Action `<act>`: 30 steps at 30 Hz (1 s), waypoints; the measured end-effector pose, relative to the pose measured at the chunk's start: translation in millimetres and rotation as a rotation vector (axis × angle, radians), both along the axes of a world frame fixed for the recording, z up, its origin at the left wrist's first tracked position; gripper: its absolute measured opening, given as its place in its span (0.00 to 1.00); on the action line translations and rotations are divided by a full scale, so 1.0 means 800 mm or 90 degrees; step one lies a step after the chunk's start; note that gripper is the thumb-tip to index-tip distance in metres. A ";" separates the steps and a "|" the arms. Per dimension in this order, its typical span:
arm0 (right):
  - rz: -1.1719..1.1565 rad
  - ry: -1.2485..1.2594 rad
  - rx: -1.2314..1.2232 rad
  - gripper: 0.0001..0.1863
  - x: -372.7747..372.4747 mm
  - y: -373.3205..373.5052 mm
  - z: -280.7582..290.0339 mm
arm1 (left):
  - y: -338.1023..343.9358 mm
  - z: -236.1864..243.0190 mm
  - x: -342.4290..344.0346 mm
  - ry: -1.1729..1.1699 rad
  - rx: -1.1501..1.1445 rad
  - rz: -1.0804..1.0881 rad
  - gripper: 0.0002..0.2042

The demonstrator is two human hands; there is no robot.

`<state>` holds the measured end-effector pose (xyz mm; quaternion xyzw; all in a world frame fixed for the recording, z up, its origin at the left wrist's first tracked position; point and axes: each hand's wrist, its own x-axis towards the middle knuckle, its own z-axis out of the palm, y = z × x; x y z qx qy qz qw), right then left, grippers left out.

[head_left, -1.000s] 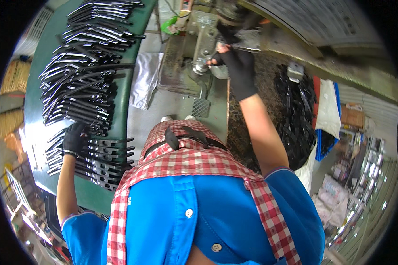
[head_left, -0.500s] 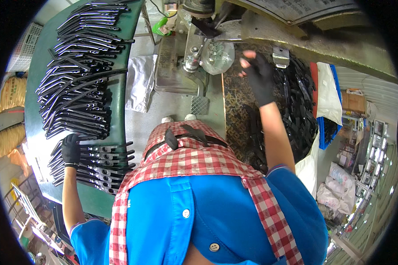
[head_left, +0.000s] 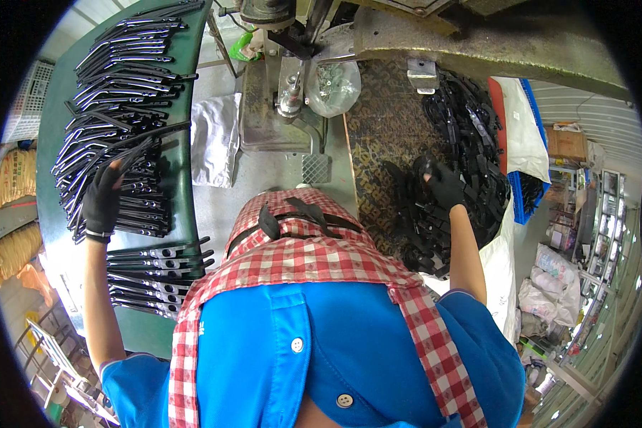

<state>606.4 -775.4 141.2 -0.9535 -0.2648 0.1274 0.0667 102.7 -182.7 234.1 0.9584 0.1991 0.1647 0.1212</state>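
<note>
My left hand (head_left: pixel 103 205), in a black glove with bare fingertips, is at the near side of a large stack of bent black metal bars (head_left: pixel 110 135). Its fingers are closed around the near end of a long black bar (head_left: pixel 153 133) that lies across the stack. Over the right-hand table, my right hand (head_left: pixel 444 184), gloved the same way, reaches into a heap of loose black parts (head_left: pixel 471 135). Its fingers are curled down among them, and what they grip cannot be made out. Flat black bars with round holes (head_left: pixel 167 264) lie in a row nearer me.
A machine (head_left: pixel 290 93) with a metal post stands ahead, a foot pedal (head_left: pixel 316 169) below it. Beside it sits a clear bag of small metal pieces (head_left: pixel 333 89). A metal block (head_left: pixel 423 76) rests on the patterned table (head_left: pixel 378 135). A silvery sheet (head_left: pixel 214 139) lies left of the machine.
My right hand has come down and nearer, from above the patterned table onto the black heap. My left hand has moved forward from the holed bars to the bent-bar stack.
</note>
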 end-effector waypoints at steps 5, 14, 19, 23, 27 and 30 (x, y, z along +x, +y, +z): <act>-0.021 0.192 0.285 0.28 -0.026 0.117 0.092 | -0.064 0.038 0.115 0.049 -0.047 -0.104 0.14; 0.332 0.416 0.363 0.17 -0.131 0.274 0.205 | -0.142 0.108 0.199 0.056 -0.130 -0.230 0.13; 0.381 0.340 0.390 0.15 -0.146 0.292 0.217 | -0.140 0.106 0.189 0.126 -0.079 -0.221 0.17; 0.467 0.118 0.237 0.15 -0.159 0.315 0.241 | -0.140 0.111 0.186 0.196 -0.019 -0.204 0.20; 0.455 0.165 0.164 0.18 -0.148 0.327 0.230 | -0.136 0.118 0.195 0.205 0.063 -0.221 0.20; 0.494 0.184 0.354 0.18 -0.145 0.328 0.214 | -0.134 0.120 0.201 0.213 0.059 -0.228 0.19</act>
